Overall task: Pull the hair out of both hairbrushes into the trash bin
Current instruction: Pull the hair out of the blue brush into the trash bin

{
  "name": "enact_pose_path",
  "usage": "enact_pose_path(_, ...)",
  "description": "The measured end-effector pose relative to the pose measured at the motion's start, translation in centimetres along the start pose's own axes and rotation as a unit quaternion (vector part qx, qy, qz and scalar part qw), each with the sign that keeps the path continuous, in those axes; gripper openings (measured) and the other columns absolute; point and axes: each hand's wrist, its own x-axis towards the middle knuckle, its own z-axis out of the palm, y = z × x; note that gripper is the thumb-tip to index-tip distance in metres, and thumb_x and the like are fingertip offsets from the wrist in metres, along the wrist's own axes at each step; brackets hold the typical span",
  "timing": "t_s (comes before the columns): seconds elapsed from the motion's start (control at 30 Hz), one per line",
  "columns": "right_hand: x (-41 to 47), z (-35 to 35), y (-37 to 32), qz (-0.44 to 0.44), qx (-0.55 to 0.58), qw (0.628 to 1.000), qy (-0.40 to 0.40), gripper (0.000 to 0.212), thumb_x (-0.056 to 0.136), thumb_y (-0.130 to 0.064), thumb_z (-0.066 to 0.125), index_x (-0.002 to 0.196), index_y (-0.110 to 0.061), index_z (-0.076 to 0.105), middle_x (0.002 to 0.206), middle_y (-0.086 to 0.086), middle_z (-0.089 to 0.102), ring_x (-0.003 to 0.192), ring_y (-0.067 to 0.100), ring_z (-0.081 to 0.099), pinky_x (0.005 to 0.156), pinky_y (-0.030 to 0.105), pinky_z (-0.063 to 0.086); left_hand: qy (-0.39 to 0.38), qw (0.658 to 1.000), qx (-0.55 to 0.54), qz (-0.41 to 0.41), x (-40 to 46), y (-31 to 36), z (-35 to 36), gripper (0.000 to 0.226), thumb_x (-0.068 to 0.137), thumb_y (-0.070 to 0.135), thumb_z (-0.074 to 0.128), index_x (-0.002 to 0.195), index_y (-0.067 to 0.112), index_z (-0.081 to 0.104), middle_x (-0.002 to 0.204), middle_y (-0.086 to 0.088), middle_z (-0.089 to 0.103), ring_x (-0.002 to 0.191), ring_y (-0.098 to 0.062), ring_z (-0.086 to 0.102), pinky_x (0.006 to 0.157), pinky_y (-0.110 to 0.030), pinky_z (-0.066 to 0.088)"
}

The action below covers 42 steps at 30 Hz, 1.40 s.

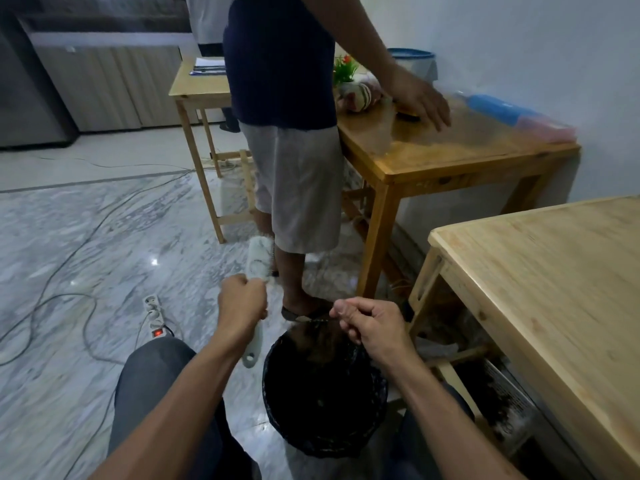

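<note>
My left hand (pixel 242 301) grips a white hairbrush (pixel 259 259) by its handle, head pointing up and away from me; the handle's end sticks out below my wrist. My right hand (pixel 369 322) is curled, thumb and fingers pinched together above the black trash bin (pixel 277 393), which stands on the floor between my knees with a black liner. Whether hair is between those fingers is too blurred to tell. A second brush does not show clearly.
Another person stands just beyond the bin, one hand on a wooden table (pixel 450 150) holding cloths and a small plant. A lighter wooden table (pixel 554 271) is at my right. A power strip (pixel 154 317) and cables lie on the marble floor to the left.
</note>
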Motion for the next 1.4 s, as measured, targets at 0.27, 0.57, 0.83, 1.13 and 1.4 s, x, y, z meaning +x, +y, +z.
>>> enact_pose_path(0.27,0.4,0.1,1.1,0.094,-0.186,0.976,-0.061,0.035,0.097,-0.045,0.063,0.127,-0.028,0.068,0.108,-0.006,0.07,0.07,0.012,0.061,0.063,0.027,0.05,-0.122,0.981,0.118,0.095,-2.3,1.4,-0.5,0.019,0.089,0.009,0.054,0.085,0.013,0.072,0.057,-0.004,0.063,0.051,-0.02,0.059,0.053,-0.037,0.05)
enact_pose_path(0.57,1.0,1.5,-0.9,0.103,0.072,0.986,-0.111,0.009,0.095,-0.015,0.068,0.101,-0.009,0.072,0.076,-0.003,0.072,0.05,0.007,0.052,0.044,0.018,0.041,-0.314,0.9,0.215,0.213,-3.8,3.7,-0.8,0.05,0.087,0.011,0.058,0.123,0.043,0.07,0.081,0.005,0.075,0.064,-0.008,0.068,0.058,-0.025,0.055)
enact_pose_path(0.83,0.3,-0.2,0.9,0.088,0.008,0.996,-0.03,0.018,0.095,-0.014,0.069,0.084,-0.01,0.082,0.063,-0.001,0.065,0.054,0.007,0.052,0.051,0.018,0.043,-0.063,0.969,0.179,0.16,-2.0,1.6,-1.1,0.032,0.096,-0.003,0.048,0.113,0.013,0.07,0.068,-0.001,0.063,0.053,-0.016,0.053,0.047,-0.029,0.041)
enact_pose_path(1.13,0.9,1.1,-0.5,0.078,-0.051,0.995,-0.027,0.037,0.096,-0.033,0.069,0.131,-0.023,0.063,0.111,-0.005,0.071,0.06,0.012,0.064,0.049,0.024,0.05,-0.12,0.958,0.159,0.206,-2.9,0.5,0.3,0.039,0.097,0.003,0.054,0.12,0.032,0.069,0.068,0.014,0.063,0.053,0.0,0.058,0.05,-0.021,0.045)
enact_pose_path(1.4,2.6,1.8,-2.1,0.092,0.065,0.989,0.09,0.009,0.092,-0.018,0.074,0.095,-0.01,0.078,0.077,0.001,0.075,0.054,0.007,0.055,0.046,0.016,0.045,-0.12,0.948,0.158,0.248,-4.6,-0.2,1.2,0.047,0.092,-0.002,0.058,0.124,0.031,0.067,0.096,0.025,0.066,0.091,0.018,0.06,0.069,-0.002,0.044)
